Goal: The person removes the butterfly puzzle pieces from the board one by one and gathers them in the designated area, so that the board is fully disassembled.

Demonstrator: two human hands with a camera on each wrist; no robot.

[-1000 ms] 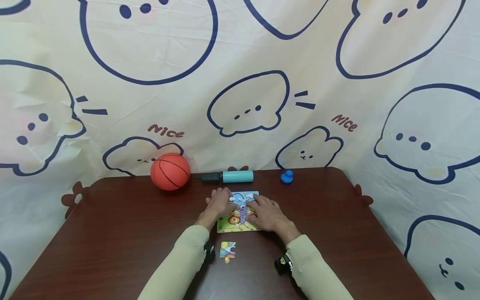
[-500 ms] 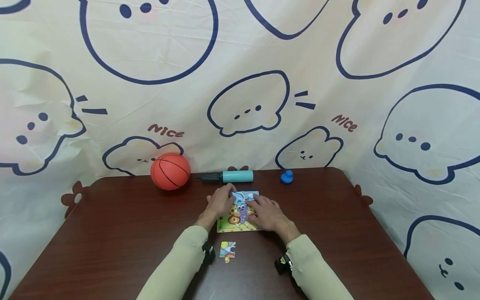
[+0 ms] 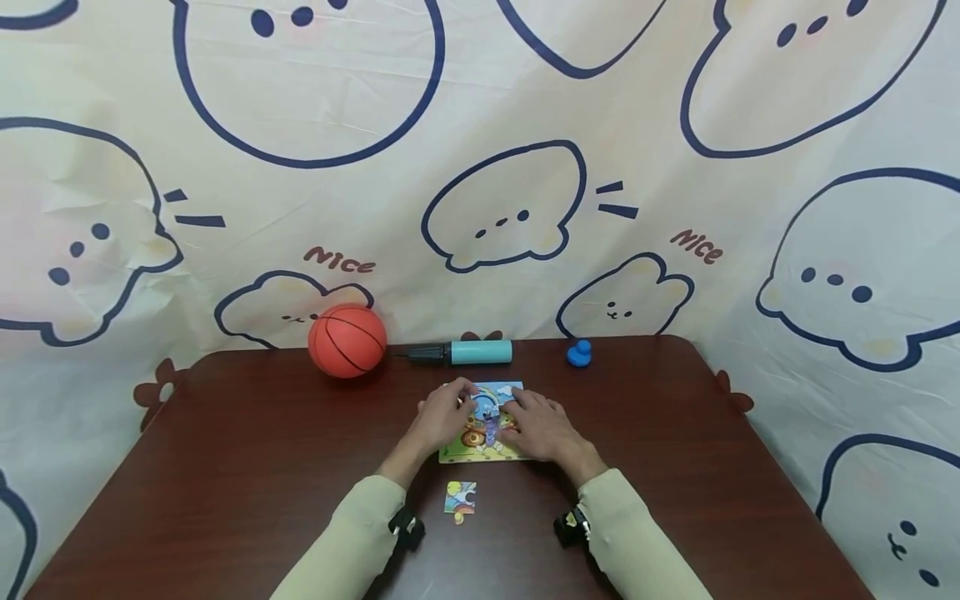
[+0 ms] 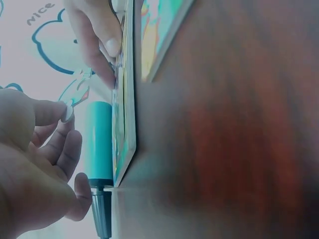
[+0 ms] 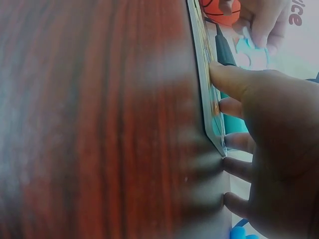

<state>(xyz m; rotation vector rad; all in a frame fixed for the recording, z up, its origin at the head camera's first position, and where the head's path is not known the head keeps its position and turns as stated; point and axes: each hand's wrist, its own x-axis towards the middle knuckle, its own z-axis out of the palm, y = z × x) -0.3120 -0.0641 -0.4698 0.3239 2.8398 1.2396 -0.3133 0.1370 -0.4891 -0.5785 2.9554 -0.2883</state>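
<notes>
Between thumb and fingers, my left hand (image 3: 441, 419) pinches a jigsaw puzzle piece (image 4: 77, 93), raised over the board. A picture of a purple cartoon figure covers the jigsaw puzzle (image 3: 480, 451), which lies flat on the table under both hands. My right hand (image 3: 549, 429) rests on its right side with fingers spread; in the right wrist view the thumb and fingertips (image 5: 219, 72) touch down along the puzzle and the table beside it. One loose puzzle piece (image 3: 460, 497) with a yellow tab lies in front of the board, between the forearms.
At the back of the brown table (image 3: 247, 483) stand a red toy basketball (image 3: 347, 341), a teal and black hand pump (image 3: 480, 352) and a small blue rubber duck (image 3: 579, 353). A cartoon-printed cloth (image 3: 495, 308) hangs behind.
My left hand has risen off the puzzle and drawn back slightly, with a piece pinched in its fingers. My right hand stays on the board. The head view has shifted a little.
</notes>
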